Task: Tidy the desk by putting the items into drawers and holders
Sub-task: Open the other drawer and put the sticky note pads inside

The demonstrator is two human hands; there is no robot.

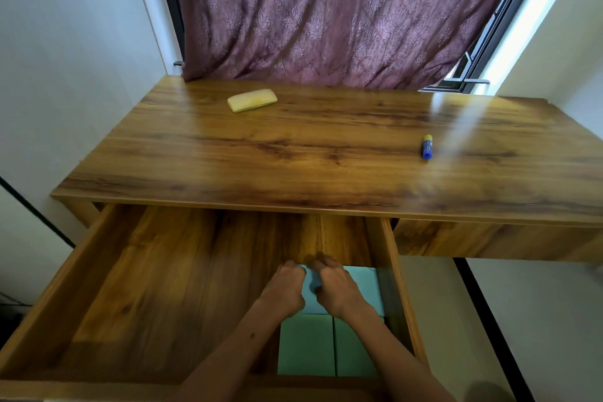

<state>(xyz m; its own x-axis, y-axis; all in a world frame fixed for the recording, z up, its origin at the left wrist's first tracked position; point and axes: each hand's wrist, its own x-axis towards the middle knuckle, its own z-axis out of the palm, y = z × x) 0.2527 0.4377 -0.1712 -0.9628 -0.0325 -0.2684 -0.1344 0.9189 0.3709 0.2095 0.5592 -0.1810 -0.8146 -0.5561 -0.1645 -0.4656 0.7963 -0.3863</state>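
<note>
Drawer (182,287) is pulled out on the left side under the worktop (293,153); both hands are down inside it at the right end. Left hand (285,292) and right hand (337,292) sit side by side, fingers curled, on top of the teal organiser boxes (306,346) packed against the drawer's right wall. Looks like both are pinching something at the rear teal box, but the fingertips are blurred and tucked under, so I can't tell what, if anything, is actually in the grip. Call it clenched, contents unknown. My read: the step is seating or placing something into the rear compartment. To do it well: press straight down, keep the boxes square to the right wall so they don't skew, and check the piece sits below the drawer rim so nothing catches the worktop edge when the drawer closes. Let go only once it is flat. Still on the worktop: pale yellow case (252,100) at the back left near the curtain (326,10), and a blue-and-yellow glue stick (427,147) lying on its side towards the right, well apart from each other. Both probably go in next; the stick can roll, so it wants a compartment rather than the open drawer floor. The rest of the drawer floor is bare.
</note>
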